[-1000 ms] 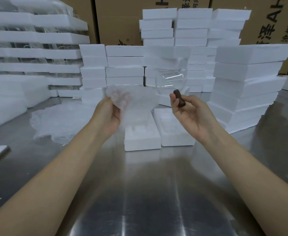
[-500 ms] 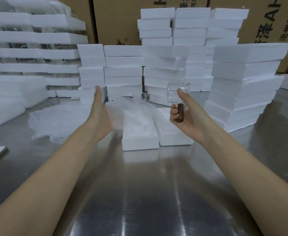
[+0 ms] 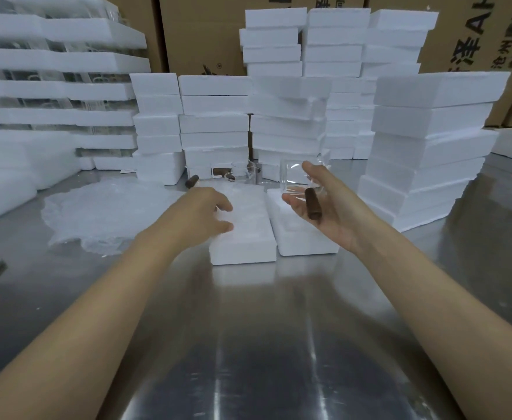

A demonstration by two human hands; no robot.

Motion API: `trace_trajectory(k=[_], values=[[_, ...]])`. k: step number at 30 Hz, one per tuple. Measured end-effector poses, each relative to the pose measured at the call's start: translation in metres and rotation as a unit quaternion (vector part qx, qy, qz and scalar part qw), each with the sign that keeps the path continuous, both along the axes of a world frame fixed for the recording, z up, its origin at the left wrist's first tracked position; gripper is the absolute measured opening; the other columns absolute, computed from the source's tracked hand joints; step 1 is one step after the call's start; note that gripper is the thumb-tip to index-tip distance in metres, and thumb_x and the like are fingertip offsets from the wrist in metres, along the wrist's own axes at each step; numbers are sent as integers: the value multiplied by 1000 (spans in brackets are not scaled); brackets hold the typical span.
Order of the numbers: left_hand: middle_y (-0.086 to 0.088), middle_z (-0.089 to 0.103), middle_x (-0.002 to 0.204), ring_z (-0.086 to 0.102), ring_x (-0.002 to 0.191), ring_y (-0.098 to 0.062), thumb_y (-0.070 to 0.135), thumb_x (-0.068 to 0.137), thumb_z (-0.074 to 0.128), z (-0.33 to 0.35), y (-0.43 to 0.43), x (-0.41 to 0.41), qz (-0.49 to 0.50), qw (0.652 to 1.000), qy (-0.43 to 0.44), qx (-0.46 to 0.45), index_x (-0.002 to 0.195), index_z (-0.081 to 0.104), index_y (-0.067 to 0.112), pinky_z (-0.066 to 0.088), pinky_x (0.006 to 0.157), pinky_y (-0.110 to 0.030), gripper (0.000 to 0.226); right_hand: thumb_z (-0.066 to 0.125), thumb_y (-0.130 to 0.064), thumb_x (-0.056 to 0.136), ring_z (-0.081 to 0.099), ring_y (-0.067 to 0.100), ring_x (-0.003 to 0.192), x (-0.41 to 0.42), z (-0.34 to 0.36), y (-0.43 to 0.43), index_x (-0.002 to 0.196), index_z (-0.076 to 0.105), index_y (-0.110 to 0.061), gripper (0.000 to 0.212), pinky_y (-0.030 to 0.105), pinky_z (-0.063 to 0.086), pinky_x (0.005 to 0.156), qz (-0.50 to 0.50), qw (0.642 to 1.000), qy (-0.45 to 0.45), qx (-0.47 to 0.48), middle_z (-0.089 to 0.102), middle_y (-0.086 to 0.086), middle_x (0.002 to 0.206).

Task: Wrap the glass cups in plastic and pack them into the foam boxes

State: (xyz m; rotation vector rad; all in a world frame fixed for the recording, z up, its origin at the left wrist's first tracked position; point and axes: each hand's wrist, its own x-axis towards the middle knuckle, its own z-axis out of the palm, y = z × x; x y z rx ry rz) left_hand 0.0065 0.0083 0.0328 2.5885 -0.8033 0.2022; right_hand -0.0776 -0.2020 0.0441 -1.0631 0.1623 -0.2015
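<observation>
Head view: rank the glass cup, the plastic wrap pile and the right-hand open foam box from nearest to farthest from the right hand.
1. Glass cup: held in the right hand.
2. Right-hand foam box: just beneath that hand.
3. Plastic wrap pile: far off to the left.

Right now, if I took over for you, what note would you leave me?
Left hand: open, fingers over the plastic sheet draped on the left foam box.
Right hand: holds a bare glass cup.
Right foam box sits beside the first; more cups wait behind.
Done: cup picked up.
To do: wrap it, pack it, then the others.
</observation>
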Motion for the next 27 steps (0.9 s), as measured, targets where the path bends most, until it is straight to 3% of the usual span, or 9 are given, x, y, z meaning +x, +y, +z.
trace_trajectory(k=[3,6,8,11,15,18,21,25,27], values=[[-8,70,90,62,91,-27,13,92,59,3,0,-2,8,996,-65,-58,90,72,5,44,93,-32,16,73,-23,82,72,31,89,0,-1,1,111,52,-12,37,29,56,78,18,1000,-20,-9,55,21,124],[3,68,86,60,85,-24,31,89,66,8,0,-5,97,977,-173,-77,83,71,17,43,69,-32,16,73,-23,81,70,33,95,-1,-2,2,110,53,-9,37,31,58,77,42,998,-35,-14,61,22,119],[4,67,81,60,80,-23,36,84,71,9,-1,-7,115,965,-210,-109,79,69,17,39,64,-30,19,72,-33,80,68,34,99,-2,-1,4,116,50,-6,50,29,56,80,82,996,-40,-16,68,21,108],[1,64,72,60,68,-17,30,81,75,12,-6,-13,54,959,-134,-243,82,71,12,50,67,-32,18,65,-50,81,64,35,108,-3,-4,8,114,54,2,62,29,55,83,162,984,-69,-16,66,22,115],[1,70,76,62,59,-5,11,82,71,14,-15,-19,-18,939,19,-343,95,70,16,48,60,-11,13,49,-61,86,61,32,115,-3,-3,19,87,73,-11,55,27,55,76,206,971,-113,-34,65,15,121],[1,71,77,63,58,-3,8,82,69,16,-16,-19,-8,917,42,-397,90,72,13,45,59,-8,10,56,-65,77,70,28,98,-3,-2,21,100,66,-16,56,22,50,58,101,975,-71,-186,71,4,108],[1,71,77,61,57,-2,10,84,68,15,-13,-18,3,908,13,-418,85,73,8,42,59,-7,5,63,-65,67,71,26,83,3,-7,15,95,54,-16,57,29,44,65,-54,951,-51,-301,74,6,96],[13,69,68,61,56,-1,13,86,68,14,-16,-20,-33,909,42,-413,78,74,19,44,59,-10,12,54,-62,76,67,32,98,5,-4,20,94,55,-13,53,26,51,66,80,974,-132,-164,71,15,107],[14,69,66,60,57,-1,9,85,67,13,-21,-24,-47,892,44,-448,77,74,21,46,61,-12,16,59,-66,70,69,29,96,4,-4,28,92,59,-14,56,27,51,65,87,968,-122,-199,72,11,103]])
